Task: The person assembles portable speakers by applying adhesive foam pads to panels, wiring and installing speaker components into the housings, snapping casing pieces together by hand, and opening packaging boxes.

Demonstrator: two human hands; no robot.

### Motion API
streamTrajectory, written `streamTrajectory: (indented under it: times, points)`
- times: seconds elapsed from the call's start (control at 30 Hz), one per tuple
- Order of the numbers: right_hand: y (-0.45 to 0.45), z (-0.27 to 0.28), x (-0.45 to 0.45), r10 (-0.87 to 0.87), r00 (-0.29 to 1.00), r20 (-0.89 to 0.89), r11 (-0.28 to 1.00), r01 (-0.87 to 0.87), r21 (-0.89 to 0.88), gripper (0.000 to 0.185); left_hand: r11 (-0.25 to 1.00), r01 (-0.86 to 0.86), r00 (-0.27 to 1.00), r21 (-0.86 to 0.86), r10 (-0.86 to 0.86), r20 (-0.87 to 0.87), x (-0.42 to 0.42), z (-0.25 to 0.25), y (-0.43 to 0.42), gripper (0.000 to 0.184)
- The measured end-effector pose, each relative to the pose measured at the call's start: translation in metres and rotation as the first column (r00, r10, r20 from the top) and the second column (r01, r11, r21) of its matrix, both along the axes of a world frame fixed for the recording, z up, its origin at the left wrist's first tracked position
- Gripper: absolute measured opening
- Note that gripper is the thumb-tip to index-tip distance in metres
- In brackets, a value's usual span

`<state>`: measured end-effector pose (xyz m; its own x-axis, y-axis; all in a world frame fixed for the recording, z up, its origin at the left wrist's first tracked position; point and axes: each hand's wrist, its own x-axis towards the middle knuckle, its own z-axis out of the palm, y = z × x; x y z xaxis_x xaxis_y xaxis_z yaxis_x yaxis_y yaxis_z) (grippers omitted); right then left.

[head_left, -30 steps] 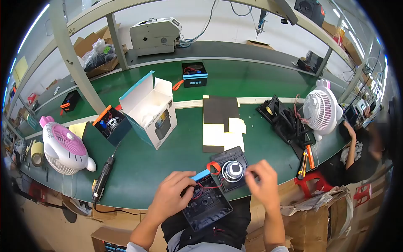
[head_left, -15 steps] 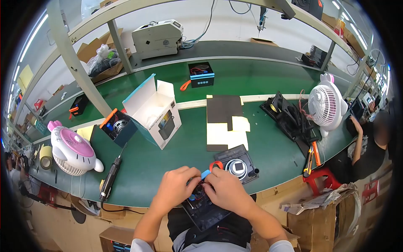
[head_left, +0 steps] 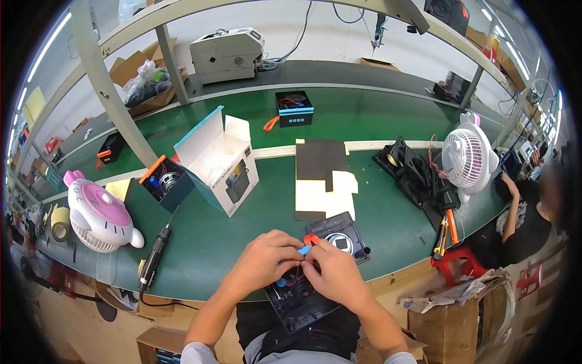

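My left hand (head_left: 265, 262) and my right hand (head_left: 334, 270) meet above an open black plastic housing (head_left: 303, 308) at the table's front edge, over my lap. The fingers of both are closed in a pinch; what lies between the tips is too small to make out. A small blue piece (head_left: 304, 250) shows just beyond the fingertips, and a red-orange strap (head_left: 311, 239) is behind it. Inside the housing are thin wires and a blue round part (head_left: 281, 283). Beyond my right hand lies a dark panel (head_left: 329, 225) carrying a round speaker (head_left: 341, 243).
An electric screwdriver (head_left: 155, 258) lies at left beside a pink-white fan (head_left: 102, 212). An open white box (head_left: 233, 176) stands beside a speaker unit (head_left: 165, 182). Black parts (head_left: 412, 173), a cutter (head_left: 441, 236) and another fan (head_left: 465, 156) are at right, near a seated person (head_left: 524, 212).
My fingertips have shifted slightly over the housing, and the blue piece has moved a little to the right. The whole view has shifted slightly. Both hands stay closed.
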<state>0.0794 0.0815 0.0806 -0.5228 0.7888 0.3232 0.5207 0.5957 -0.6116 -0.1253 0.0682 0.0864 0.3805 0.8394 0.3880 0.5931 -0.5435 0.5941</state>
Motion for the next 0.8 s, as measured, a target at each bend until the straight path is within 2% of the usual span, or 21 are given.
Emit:
streamTrajectory:
  times: [0.07, 0.27, 0.37, 0.47, 0.57, 0.6, 0.7, 0.73, 0.8]
  points:
    - [-0.001, 0.003, 0.000, -0.029, 0.999, -0.022, 0.998, 0.027, -0.065, 0.015, 0.997, 0.066, 0.998, 0.051, -0.066, 0.003, -0.001, -0.002, 0.006, 0.011]
    - [-0.004, 0.005, -0.001, -0.062, 0.995, -0.079, 0.995, 0.056, -0.084, 0.018, 0.956, 0.184, 0.978, -0.227, -0.155, 0.140, -0.001, -0.004, 0.015, 0.004]
    - [-0.004, -0.003, -0.003, -0.077, 0.993, -0.084, 0.995, 0.070, -0.075, 0.018, 0.905, 0.275, 0.939, -0.325, -0.180, 0.295, -0.006, -0.010, 0.021, 0.006]
    - [-0.003, -0.002, -0.003, -0.077, 0.984, -0.164, 0.992, 0.058, -0.114, 0.018, 0.928, 0.265, 0.942, -0.263, -0.191, 0.276, -0.006, -0.013, 0.021, 0.009]
    - [0.000, -0.005, -0.001, -0.092, 0.982, -0.165, 0.983, 0.064, -0.171, 0.018, 0.919, 0.065, 0.932, -0.388, 0.083, 0.353, -0.003, -0.003, 0.011, 0.013]
    - [0.002, -0.006, -0.001, -0.100, 0.978, -0.183, 0.978, 0.063, -0.196, 0.016, 0.953, -0.035, 0.953, -0.302, 0.123, 0.276, -0.007, -0.004, 0.007, 0.023]
    - [0.006, -0.006, 0.002, -0.116, 0.976, -0.185, 0.950, 0.055, -0.307, 0.013, 0.997, 0.019, 0.997, 0.076, -0.025, 0.080, -0.019, -0.004, -0.005, 0.036]
    - [0.006, -0.008, 0.001, -0.119, 0.971, -0.207, 0.955, 0.055, -0.290, 0.012, 0.999, -0.016, 0.998, 0.031, 0.014, 0.065, -0.013, -0.001, -0.012, 0.046]
    - [0.009, -0.009, 0.002, -0.131, 0.966, -0.224, 0.931, 0.042, -0.363, 0.012, 0.994, -0.023, 0.997, 0.103, 0.031, -0.074, -0.006, -0.006, -0.016, 0.048]
